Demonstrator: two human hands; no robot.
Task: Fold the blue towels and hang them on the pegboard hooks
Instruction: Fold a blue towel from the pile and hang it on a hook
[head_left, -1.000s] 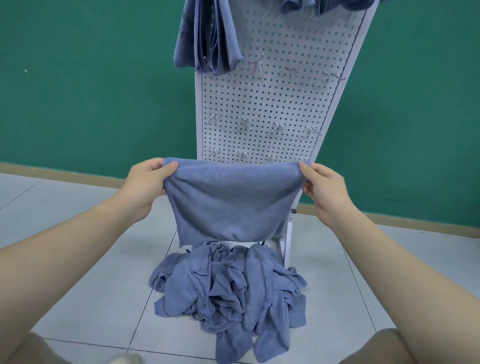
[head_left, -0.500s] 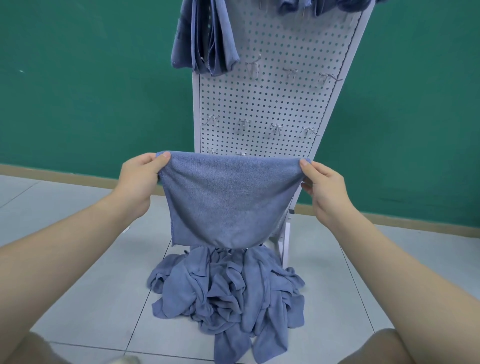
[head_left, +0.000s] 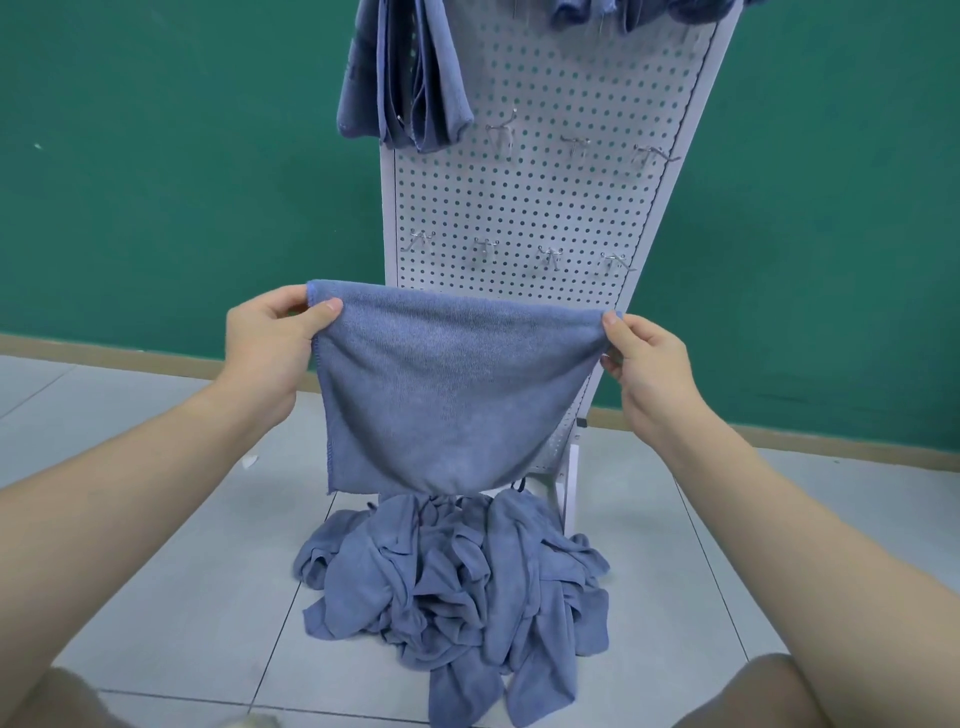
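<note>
Both hands apart, left hand (head_left: 270, 343) and right hand (head_left: 644, 364) each pinching top corner of folded blue towel (head_left: 447, 395), top edge stretched level between them, rest hanging; pegboard (head_left: 524, 197) straight ahead beyond towel, free hooks (head_left: 485, 247) just above hands, open room; unfolded towel pile (head_left: 457, 587) on floor below, hung towel (head_left: 410, 78) upper left

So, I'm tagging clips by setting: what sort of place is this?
Probably a staged indoor workspace, not a home: a free-standing white pegboard with metal hooks, a bare green wall, and a heap of towels on the tiled floor.
</note>
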